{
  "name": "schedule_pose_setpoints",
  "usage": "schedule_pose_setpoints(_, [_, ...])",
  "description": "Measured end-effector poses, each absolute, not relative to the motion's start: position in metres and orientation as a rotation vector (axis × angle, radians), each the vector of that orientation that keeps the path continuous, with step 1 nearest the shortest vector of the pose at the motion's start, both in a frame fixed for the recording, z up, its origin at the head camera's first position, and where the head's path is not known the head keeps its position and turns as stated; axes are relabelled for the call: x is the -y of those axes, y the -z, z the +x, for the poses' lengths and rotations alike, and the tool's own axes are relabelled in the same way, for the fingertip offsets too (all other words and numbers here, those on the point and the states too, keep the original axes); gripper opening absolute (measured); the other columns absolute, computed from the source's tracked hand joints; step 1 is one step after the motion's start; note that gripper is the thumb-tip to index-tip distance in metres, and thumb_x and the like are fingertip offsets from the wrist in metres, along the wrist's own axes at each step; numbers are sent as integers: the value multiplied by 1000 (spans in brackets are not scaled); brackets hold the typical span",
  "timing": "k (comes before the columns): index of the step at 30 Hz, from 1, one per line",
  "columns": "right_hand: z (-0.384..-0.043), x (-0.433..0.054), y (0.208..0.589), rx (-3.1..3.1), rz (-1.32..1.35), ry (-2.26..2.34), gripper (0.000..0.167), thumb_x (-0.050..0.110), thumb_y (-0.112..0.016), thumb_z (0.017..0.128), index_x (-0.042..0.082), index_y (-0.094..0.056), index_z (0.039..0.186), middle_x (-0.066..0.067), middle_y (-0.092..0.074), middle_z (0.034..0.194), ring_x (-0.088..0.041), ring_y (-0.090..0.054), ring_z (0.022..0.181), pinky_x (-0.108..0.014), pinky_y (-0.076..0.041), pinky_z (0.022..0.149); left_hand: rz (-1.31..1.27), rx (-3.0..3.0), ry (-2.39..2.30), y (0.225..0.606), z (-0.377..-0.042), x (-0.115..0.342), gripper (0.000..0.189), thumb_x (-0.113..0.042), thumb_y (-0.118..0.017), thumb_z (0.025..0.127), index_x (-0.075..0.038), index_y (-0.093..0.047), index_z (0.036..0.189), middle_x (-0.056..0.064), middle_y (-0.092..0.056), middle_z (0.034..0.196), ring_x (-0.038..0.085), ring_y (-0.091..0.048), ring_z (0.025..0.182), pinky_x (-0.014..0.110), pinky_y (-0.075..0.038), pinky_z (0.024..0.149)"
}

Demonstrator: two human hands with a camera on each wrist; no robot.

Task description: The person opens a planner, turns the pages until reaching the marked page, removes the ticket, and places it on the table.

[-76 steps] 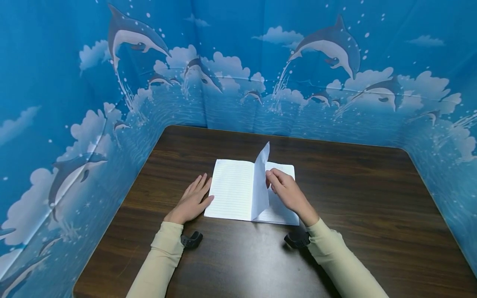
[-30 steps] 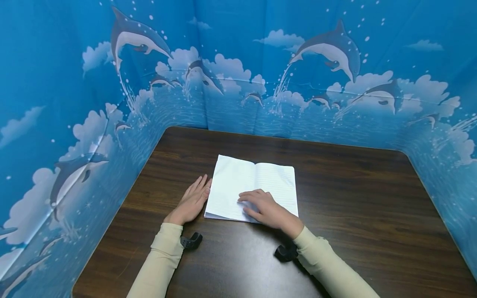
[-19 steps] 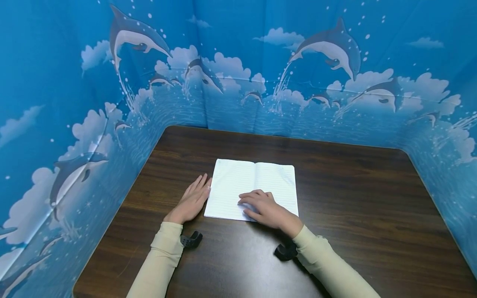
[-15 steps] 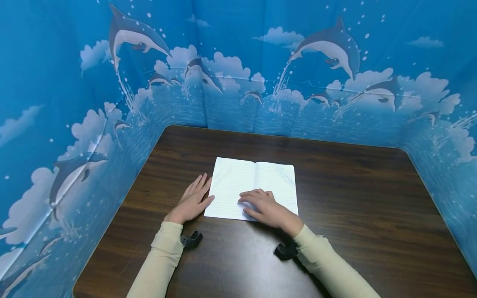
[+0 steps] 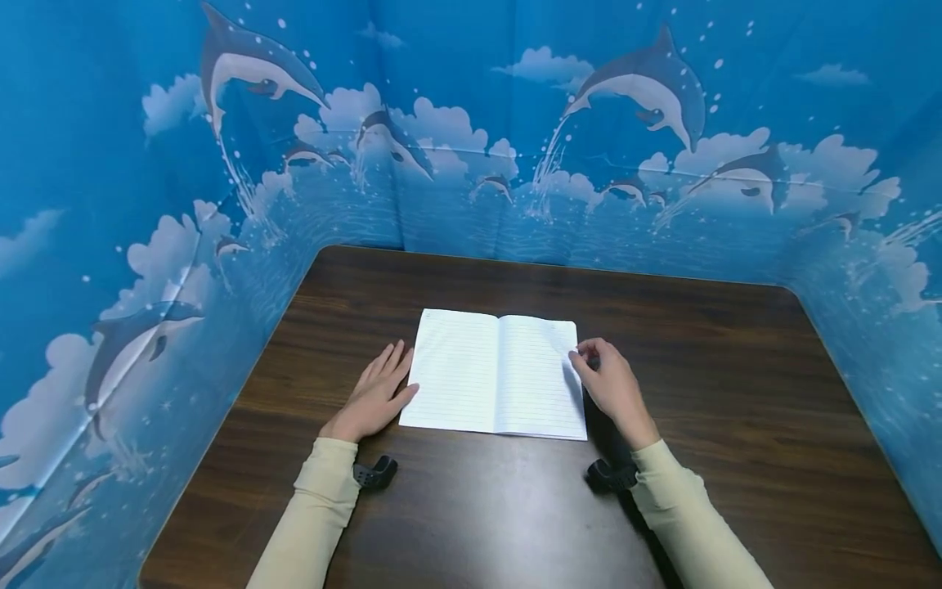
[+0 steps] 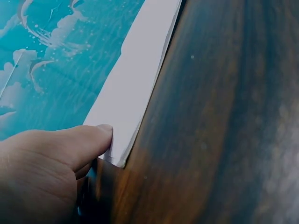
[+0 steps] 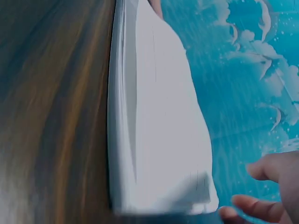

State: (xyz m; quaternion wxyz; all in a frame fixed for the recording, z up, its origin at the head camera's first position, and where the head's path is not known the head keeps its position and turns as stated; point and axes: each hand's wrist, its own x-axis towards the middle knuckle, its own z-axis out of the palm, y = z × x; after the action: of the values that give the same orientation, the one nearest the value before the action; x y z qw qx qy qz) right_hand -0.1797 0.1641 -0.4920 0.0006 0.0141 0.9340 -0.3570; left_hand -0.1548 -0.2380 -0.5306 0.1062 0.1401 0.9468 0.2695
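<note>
A notebook (image 5: 459,372) with lined white pages lies spread on the brown table. My left hand (image 5: 371,398) rests flat at its left edge, fingers straight on the wood. In the left wrist view the thumb (image 6: 100,137) presses on the page near the corner. At the notebook's right edge is my right hand (image 5: 609,386), fingers bent and thumb toward the page. Seen from the right wrist, that hand's fingertips (image 7: 243,201) and thumb stand apart, just beside the notebook's corner (image 7: 205,200), with nothing between them.
The dark wood table (image 5: 736,393) extends around the notebook. A blue curtain (image 5: 456,221) printed with dolphins hangs behind and along the sides. Each wrist wears a black strap device (image 5: 377,473).
My right hand had turned a page to the left and rested on it. It has since moved right, off the pages to the right edge. My left thumb lifted, then came back onto the page.
</note>
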Motion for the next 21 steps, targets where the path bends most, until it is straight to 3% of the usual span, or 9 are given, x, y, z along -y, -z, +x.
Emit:
schedule_pose_setpoints(7, [-178, -172, 498, -2818, 110, 981, 47, 43, -65, 102, 3, -62, 125, -14, -61, 101, -23, -56, 80, -30, -43, 61, 444, -2801, -826, 529, -153, 238, 74, -46, -43, 111, -8, -16, 168, 15, -3, 177, 37, 2, 164, 63, -3, 129])
schedule_pose_setpoints(21, [-178, -168, 502, -2816, 161, 961, 27, 33, -62, 104, 7, -63, 101, -8, -56, 81, -21, -53, 69, -29, -39, 56, 427, -2815, -817, 524, -150, 236, 73, -43, -45, 111, -7, -17, 167, 17, -5, 177, 39, -1, 164, 63, -5, 129])
